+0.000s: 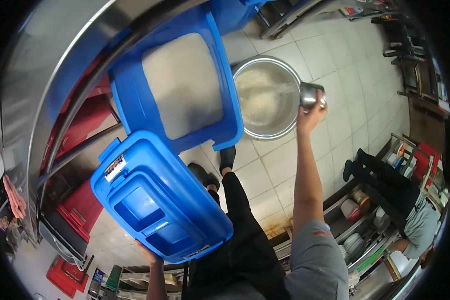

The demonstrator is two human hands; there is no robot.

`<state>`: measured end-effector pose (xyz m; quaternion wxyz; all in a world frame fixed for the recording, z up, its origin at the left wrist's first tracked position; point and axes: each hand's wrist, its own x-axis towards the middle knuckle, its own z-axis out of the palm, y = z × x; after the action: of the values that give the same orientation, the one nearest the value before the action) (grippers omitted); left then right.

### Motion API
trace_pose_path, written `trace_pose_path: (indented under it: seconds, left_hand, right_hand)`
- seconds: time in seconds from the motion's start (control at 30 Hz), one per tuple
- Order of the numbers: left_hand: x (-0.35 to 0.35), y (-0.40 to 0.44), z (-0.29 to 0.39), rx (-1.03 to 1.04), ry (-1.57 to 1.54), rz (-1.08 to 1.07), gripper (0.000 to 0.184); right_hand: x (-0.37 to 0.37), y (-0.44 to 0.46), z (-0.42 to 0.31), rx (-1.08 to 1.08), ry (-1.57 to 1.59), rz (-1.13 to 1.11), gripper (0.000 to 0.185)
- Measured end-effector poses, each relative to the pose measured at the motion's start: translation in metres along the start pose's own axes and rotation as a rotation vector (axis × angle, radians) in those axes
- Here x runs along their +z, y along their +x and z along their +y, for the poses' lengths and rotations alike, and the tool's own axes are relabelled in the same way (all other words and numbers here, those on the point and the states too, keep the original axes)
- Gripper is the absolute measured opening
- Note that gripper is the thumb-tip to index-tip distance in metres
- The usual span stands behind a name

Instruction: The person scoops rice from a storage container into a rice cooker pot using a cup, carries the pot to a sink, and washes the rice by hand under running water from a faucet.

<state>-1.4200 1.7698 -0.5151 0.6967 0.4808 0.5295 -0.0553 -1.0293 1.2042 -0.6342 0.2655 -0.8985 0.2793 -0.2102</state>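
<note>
Shiny metal cup point(309, 93), clasped in right hand point(311, 116), blue recessed lid point(162, 201) — gripped by left hand point(149, 254)

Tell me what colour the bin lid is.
The bin lid is bright blue, shown in the head view.

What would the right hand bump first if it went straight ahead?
Beyond its round silver metal cup, the right hand might meet grey metal tubes first, across pale square floor tiles; depth is unclear.
</note>
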Motion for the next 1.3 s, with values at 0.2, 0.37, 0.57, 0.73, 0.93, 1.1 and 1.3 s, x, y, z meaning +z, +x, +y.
trace_pose_path:
  seconds: [0.2,0.37,0.57,0.73,0.93,1.1,1.3]
  left_hand:
    - [0.022,-0.009,-0.002,0.039,0.009,0.038,0.084]
    - [0.035,-0.018,0.005,0.013,-0.008,0.135,0.080]
    - [0.036,-0.018,-0.006,0.047,-0.012,0.229,0.077]
    - [0.043,-0.018,-0.001,0.007,0.000,0.210,0.076]
    - [0.046,-0.023,-0.007,-0.008,-0.045,0.230,0.076]
    - [0.037,-0.020,-0.013,-0.009,0.001,0.199,0.079]
    - [0.042,-0.021,-0.006,0.074,-0.006,0.234,0.079]
  right_hand:
    - [-0.067,0.038,-0.068,0.489,0.819,-0.429,0.064]
    - [-0.039,0.022,-0.233,0.170,0.719,-0.995,0.069]
    - [0.185,-0.047,-0.284,-0.585,-0.053,-0.816,0.066]
    - [0.285,-0.121,-0.219,-0.869,-0.404,-0.730,0.070]
    - [0.271,-0.114,-0.166,-0.055,0.320,-1.626,0.071]
    - [0.194,-0.058,-0.218,0.490,0.517,-1.652,0.065]
    - [0.131,-0.055,-0.258,0.645,0.959,-1.650,0.056]
